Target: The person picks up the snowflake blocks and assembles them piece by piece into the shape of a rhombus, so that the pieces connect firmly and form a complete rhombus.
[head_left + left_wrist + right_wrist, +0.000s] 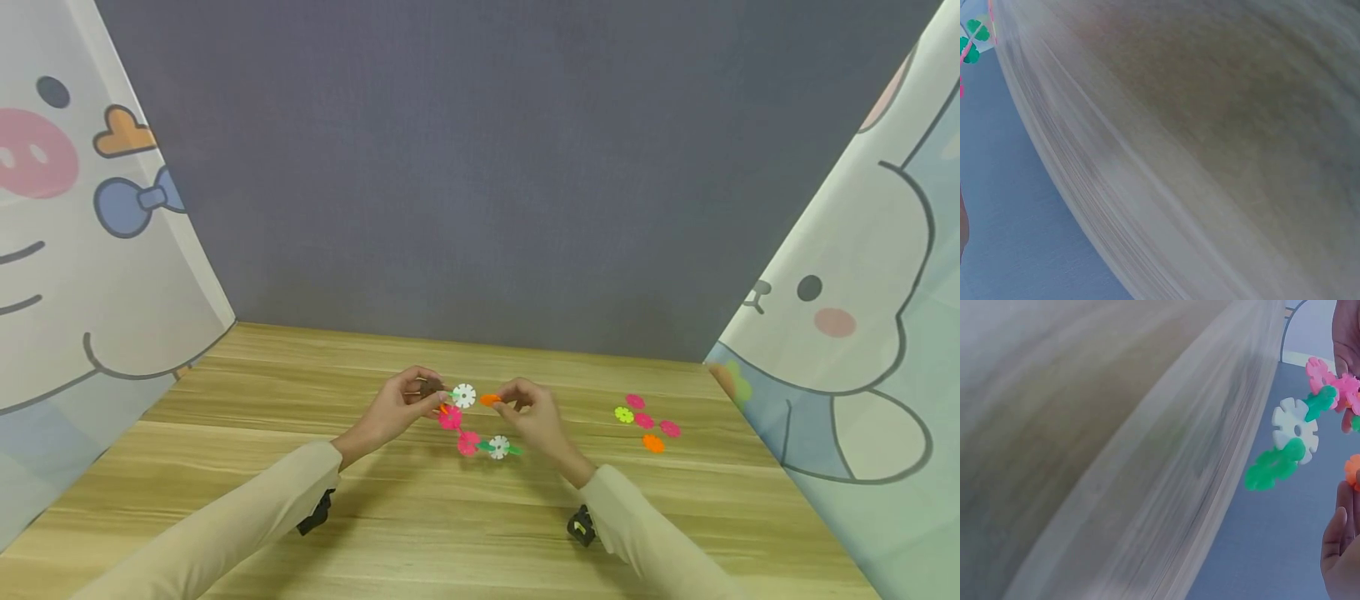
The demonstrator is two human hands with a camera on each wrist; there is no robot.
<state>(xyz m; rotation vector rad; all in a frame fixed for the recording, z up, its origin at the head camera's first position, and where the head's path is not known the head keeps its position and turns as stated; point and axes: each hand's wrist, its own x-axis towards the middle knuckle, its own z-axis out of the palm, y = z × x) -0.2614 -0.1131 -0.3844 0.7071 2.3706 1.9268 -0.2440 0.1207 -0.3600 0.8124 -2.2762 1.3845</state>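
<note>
In the head view my left hand (405,402) grips one end of a chain of slotted plastic snowflake discs. Along that chain I see a white disc (464,396), pink discs (468,443), a second white disc (498,447) and a green disc (515,451) at the hanging end. Between thumb and fingers my right hand (534,415) pinches an orange disc (490,400), just right of the upper white one; whether they touch I cannot tell. The right wrist view shows the dangling green disc (1272,465) and the pinched orange disc (1352,470). A sleeve fills most of the left wrist view.
To the right on the wooden table (450,533) lie several loose discs, among them a yellow disc (624,414), an orange one (653,443) and pink ones (670,428). A grey panel (465,183) rises behind, with cartoon-printed cloths (847,275) at both sides.
</note>
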